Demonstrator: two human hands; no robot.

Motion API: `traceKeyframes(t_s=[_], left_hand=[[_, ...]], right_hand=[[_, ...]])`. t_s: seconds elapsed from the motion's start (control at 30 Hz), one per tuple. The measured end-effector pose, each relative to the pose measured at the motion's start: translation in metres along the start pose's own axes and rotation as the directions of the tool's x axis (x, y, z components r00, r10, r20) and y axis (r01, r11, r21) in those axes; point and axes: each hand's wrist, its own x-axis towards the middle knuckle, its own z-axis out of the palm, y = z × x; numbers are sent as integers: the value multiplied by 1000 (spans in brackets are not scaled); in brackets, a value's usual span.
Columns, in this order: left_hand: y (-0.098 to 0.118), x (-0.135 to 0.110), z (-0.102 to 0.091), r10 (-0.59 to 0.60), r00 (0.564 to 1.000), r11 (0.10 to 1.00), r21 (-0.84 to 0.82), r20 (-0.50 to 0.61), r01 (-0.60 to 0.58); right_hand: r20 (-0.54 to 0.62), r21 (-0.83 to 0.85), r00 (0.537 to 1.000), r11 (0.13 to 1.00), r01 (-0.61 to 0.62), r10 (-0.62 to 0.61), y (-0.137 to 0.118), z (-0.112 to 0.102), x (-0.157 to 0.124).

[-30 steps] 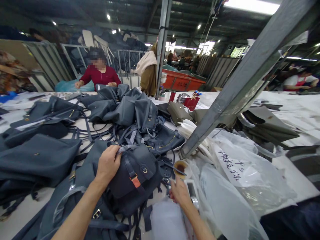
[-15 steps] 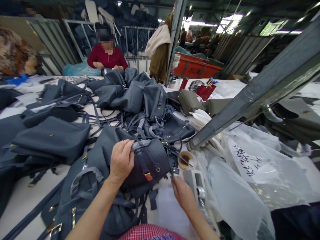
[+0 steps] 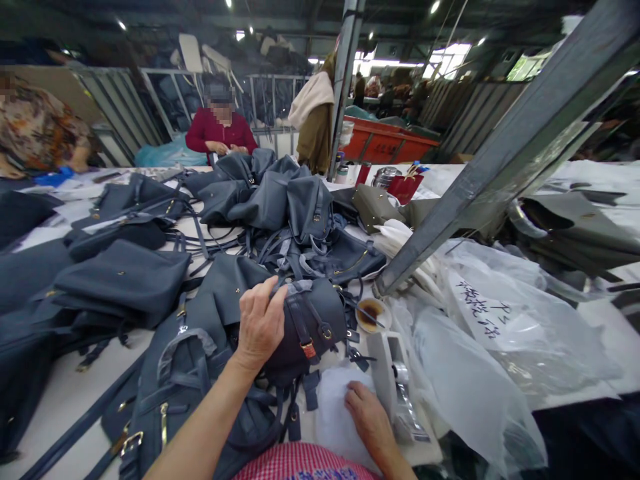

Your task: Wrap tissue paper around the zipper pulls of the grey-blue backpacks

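Hands apart, backs uppermost

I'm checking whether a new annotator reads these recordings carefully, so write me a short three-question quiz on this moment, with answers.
1. True or false: the right hand is at the translucent white stack.

2. What is the left hand nearest to?
a) the orange bin
b) the hanging brown garment
c) the wrapped handle of the dark bag with the orange-red tag

3. Fill in: the round dish just right of that bag in the picture holds something ____ in colour.

Key: 1 true; 2 c; 3 brown.
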Motion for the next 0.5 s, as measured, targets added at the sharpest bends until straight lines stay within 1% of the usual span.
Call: traceKeyframes(t_s=[0.07, 0.17, 0.27, 0.33, 0.5], left_hand=[[2, -3, 0, 34, 999, 999, 26, -18, -34], [4, -9, 0, 54, 998, 998, 39, -31, -53], [6, -13, 1, 58, 998, 998, 23, -1, -58], [6, -14, 2, 47, 999, 999, 12, 25, -47], [5, -11, 1, 35, 999, 999, 10, 31, -36]], right_hand=[[18, 52, 1000, 999, 13, -13, -1, -13, 3], [43, 126, 999, 992, 3, -8, 1, -36, 5], [66, 152, 998, 988, -22, 12, 3, -49, 6], [90, 134, 996, 991, -31, 19, 2, -47, 5], [152, 72, 986, 994, -84, 72, -7, -27, 2]])
